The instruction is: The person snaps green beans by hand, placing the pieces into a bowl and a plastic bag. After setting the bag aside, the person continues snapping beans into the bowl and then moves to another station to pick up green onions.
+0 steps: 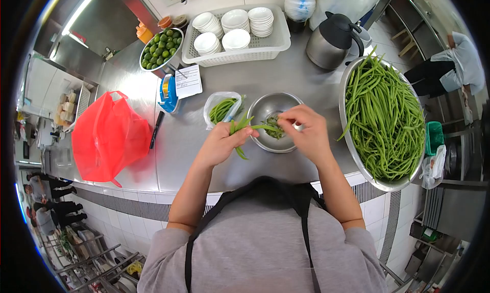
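Steel counter (194,140) with small bowl (266,109), kettle (331,44)

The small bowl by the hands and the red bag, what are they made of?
The small bowl looks like steel, probably stainless: it is grey and shiny, with bright reflections on its inner wall. The red bag looks like thin plastic: it is glossy and crumpled into soft folds.

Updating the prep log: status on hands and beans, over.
Left hand shut on bean bunch. Right hand pinching one bean's tip over steel bowl, trimmings inside. Big bean basin close at right.
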Demonstrator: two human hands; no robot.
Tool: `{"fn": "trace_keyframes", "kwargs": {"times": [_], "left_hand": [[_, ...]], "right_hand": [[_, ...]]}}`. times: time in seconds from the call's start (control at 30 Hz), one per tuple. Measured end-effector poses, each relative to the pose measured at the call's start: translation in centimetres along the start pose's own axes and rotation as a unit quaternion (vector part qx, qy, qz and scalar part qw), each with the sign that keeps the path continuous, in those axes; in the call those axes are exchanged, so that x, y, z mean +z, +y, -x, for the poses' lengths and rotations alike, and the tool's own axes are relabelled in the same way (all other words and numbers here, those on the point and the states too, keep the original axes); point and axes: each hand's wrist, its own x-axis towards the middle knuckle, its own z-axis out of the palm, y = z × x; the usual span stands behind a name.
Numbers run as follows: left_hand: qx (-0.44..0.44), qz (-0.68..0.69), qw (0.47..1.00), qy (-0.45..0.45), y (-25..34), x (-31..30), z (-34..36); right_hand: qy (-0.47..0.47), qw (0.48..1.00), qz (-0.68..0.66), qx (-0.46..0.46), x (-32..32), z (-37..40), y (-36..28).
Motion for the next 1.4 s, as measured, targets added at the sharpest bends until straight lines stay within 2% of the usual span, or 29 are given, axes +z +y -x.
{"fn": "trace_keyframes", "kwargs": {"times": [0.03, 0.1, 0.13, 0.2, 0.3, 0.33, 0.37, 0.4, 0.43, 0.5, 0.53, 0.6, 0.67, 0.77, 0.83, 0.87, 0.93, 0.97, 1.0, 1.03, 1.07, 1.13, 1.17, 1.2, 1.23, 1.3, 1.37, 1.4], "left_hand": [[-0.001, 0.000, 1.000, 0.001, -0.2, 0.0, -0.1], [0.001, -0.070, 0.998, -0.009, -0.4, 0.2, -0.5], [0.000, -0.069, 0.998, -0.010, -0.3, 0.4, -0.7], [0.001, -0.089, 0.995, -0.032, -0.1, 0.6, -0.8], [-0.017, -0.138, 0.989, -0.040, 0.5, 0.9, -0.8], [-0.017, -0.139, 0.989, -0.040, 0.4, 0.9, -0.9], [-0.009, -0.102, 0.994, -0.046, 0.0, 0.9, -1.1], [-0.002, -0.065, 0.997, -0.051, -0.3, 0.9, -1.2], [-0.003, -0.065, 0.997, -0.051, -0.3, 1.0, -1.2], [-0.001, 0.074, 0.997, 0.004, -0.4, 1.0, -1.3], [-0.002, 0.073, 0.997, 0.005, -0.4, 0.9, -1.4], [0.011, 0.236, 0.969, 0.064, -0.4, 0.6, -1.9], [0.032, 0.252, 0.965, 0.069, -0.1, 0.8, -2.2], [0.056, 0.256, 0.963, 0.067, 0.4, 1.2, -2.4], [0.062, 0.243, 0.966, 0.055, 0.8, 1.7, -2.5], [0.076, 0.240, 0.967, 0.039, 1.0, 2.0, -2.5], [0.092, 0.238, 0.967, 0.023, 1.1, 2.3, -2.6], [0.117, 0.216, 0.969, 0.022, 0.9, 2.3, -2.6], [0.142, 0.193, 0.971, 0.022, 0.8, 2.3, -2.6], [0.142, 0.194, 0.971, 0.023, 0.8, 2.3, -2.6], [0.138, 0.221, 0.964, 0.044, 0.8, 2.3, -2.6], [0.135, 0.248, 0.957, 0.065, 0.6, 2.3, -2.7], [0.141, 0.284, 0.947, 0.056, 0.2, 2.3, -2.9], [0.147, 0.321, 0.935, 0.046, 0.0, 2.4, -3.1], [0.147, 0.321, 0.934, 0.045, 0.0, 2.5, -3.1], [0.147, 0.333, 0.927, 0.087, 0.1, 2.5, -3.2], [0.153, 0.305, 0.937, 0.076, -0.1, 2.1, -3.2], [0.156, 0.275, 0.946, 0.065, -0.2, 2.0, -3.1]], "right_hand": [[-0.001, 1.000, -0.001, 0.001, 0.4, -0.1, 0.0], [0.005, 0.989, 0.101, -0.105, 1.3, -0.4, 0.1], [0.004, 0.989, 0.102, -0.104, 1.2, -0.6, 0.0], [-0.051, 0.956, 0.203, -0.206, 1.1, -1.1, -0.5], [-0.079, 0.937, 0.261, -0.218, 1.0, -1.1, -0.6], [-0.079, 0.937, 0.260, -0.218, 1.1, -1.0, -0.4], [-0.027, 0.979, 0.114, -0.166, 1.5, -0.9, 0.0], [0.026, 0.993, -0.036, -0.109, 1.7, -0.8, 0.2], [0.025, 0.993, -0.038, -0.108, 1.5, -0.9, 0.2], [0.057, 0.996, -0.046, -0.050, 0.4, -1.1, 0.2], [0.045, 0.998, -0.009, -0.049, 0.5, -0.8, 0.9], [0.056, 0.998, 0.021, -0.028, 0.7, 0.0, 0.5], [0.066, 0.996, 0.055, -0.008, 0.7, 0.5, 0.0], [0.037, 0.997, 0.029, -0.057, 1.3, 0.6, -0.6], [-0.054, 0.997, -0.015, -0.048, 1.6, 0.6, -0.4], [-0.052, 0.997, -0.014, -0.048, 1.6, 0.6, -0.1], [-0.154, 0.986, -0.062, -0.014, 1.6, 0.3, 0.6], [-0.155, 0.986, -0.061, -0.015, 1.7, 0.3, 0.8], [-0.102, 0.992, -0.066, -0.017, 1.8, 0.3, 0.9], [-0.050, 0.996, -0.070, -0.020, 1.9, 0.4, 1.1], [-0.051, 0.996, -0.071, -0.020, 1.7, 0.4, 1.2], [-0.013, 0.994, 0.030, -0.105, 1.4, 0.5, 1.6], [-0.013, 0.994, 0.030, -0.104, 1.5, 0.6, 1.7], [0.022, 0.993, -0.113, -0.025, 1.6, 0.8, 1.9], [0.056, 0.964, -0.253, 0.055, 1.6, 0.9, 2.0], [0.069, 0.973, -0.216, 0.032, 0.9, 0.8, 1.6], [0.083, 0.980, -0.181, 0.008, 0.6, 0.6, 1.0], [0.065, 0.994, -0.025, -0.088, 0.6, 0.6, 0.6]]}}
